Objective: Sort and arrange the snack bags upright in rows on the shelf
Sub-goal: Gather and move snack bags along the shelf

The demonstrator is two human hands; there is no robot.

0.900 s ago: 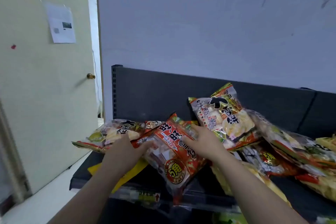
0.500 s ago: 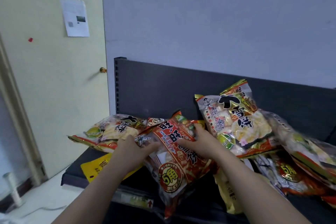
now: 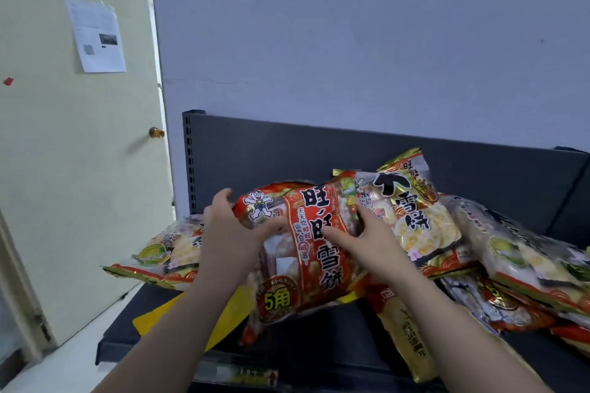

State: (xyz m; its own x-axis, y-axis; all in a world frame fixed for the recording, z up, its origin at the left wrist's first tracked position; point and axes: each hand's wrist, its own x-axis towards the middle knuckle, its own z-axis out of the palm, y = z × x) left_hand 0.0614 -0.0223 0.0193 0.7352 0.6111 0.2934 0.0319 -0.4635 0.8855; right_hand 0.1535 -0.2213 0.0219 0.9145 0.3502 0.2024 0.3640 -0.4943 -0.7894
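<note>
I have the red snack bag (image 3: 306, 252) between both my hands, raised off the dark shelf (image 3: 134, 333) and standing nearly upright, tipped a little to the right. My left hand (image 3: 231, 233) wraps its upper left corner: the thumb lies across the front just below the cartoon boy, and the fingers curl over the top edge behind it. My right hand (image 3: 370, 244) presses on the bag's right side, fingers spread flat over the front with the forefinger reaching toward the middle of the red band. So both hands are closed on this one bag, one at each side, and the bag's lower half hangs free below them.

The bag is glossy red with a vertical red banner of large white characters down its middle, a clear window showing pale crackers (partly hidden by my left thumb), and a round yellow-and-red badge reading 5 near the bottom. Its lower seam hangs over the shelf's front part, above a yellow sheet (image 3: 153, 317) lying there.

Just behind my right hand a gold-and-white snack bag (image 3: 412, 210) leans against the shelf's back panel (image 3: 287, 150). Another pale bag (image 3: 166, 252) lies flat to the left, and more bags (image 3: 523, 262) lie heaped at the right.
</note>
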